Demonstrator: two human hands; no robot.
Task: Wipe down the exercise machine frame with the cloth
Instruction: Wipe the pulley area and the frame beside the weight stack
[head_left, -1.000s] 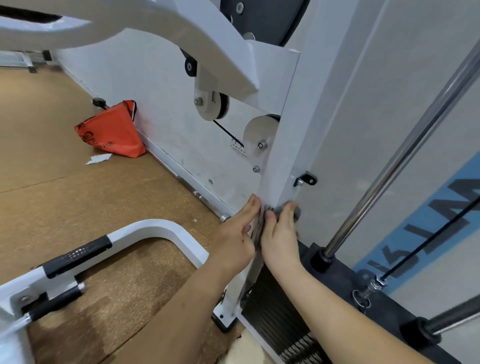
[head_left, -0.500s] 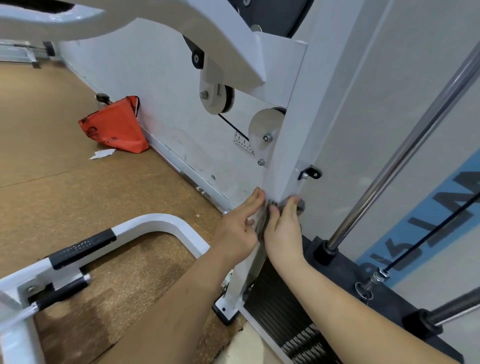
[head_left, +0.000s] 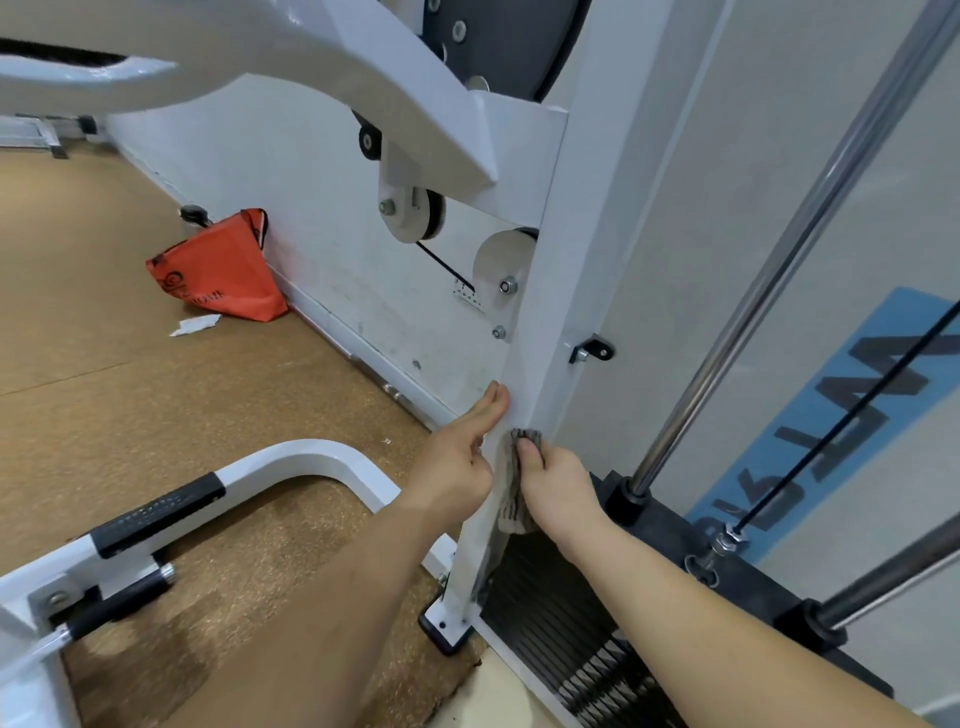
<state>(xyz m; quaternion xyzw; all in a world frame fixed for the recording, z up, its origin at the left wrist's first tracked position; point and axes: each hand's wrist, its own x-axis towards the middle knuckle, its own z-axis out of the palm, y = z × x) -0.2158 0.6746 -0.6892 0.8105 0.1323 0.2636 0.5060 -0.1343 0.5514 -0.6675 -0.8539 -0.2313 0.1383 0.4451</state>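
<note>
- the cloth is a grey-brown, ribbed or striped rag, bunched into a narrow vertical strip; its top edge curls over just above the thumb and its lower end hangs loose below the wrist.
- it lies against the front edge of the white upright post of the machine frame, low down, just above the black weight stack.
- the right hand grips the cloth, thumb bent onto it and pressing it to the post (the other fingers are hidden behind the cloth and post).
- the left hand rests flat on the post's left face, fingers straight and together, tips pointing up, holding nothing.
- the post's paint looks clean and glossy, with two white pulleys bolted beside it and a small black bracket on its right side.
- a chrome guide rod rises to the right; an orange bag sits on the cork floor by the wall.
- against half a second ago, the right hand sits lower on the post, farther below the bracket, and more of the cloth shows beneath it.
- the left hand keeps nearly the same place on the post.
</note>
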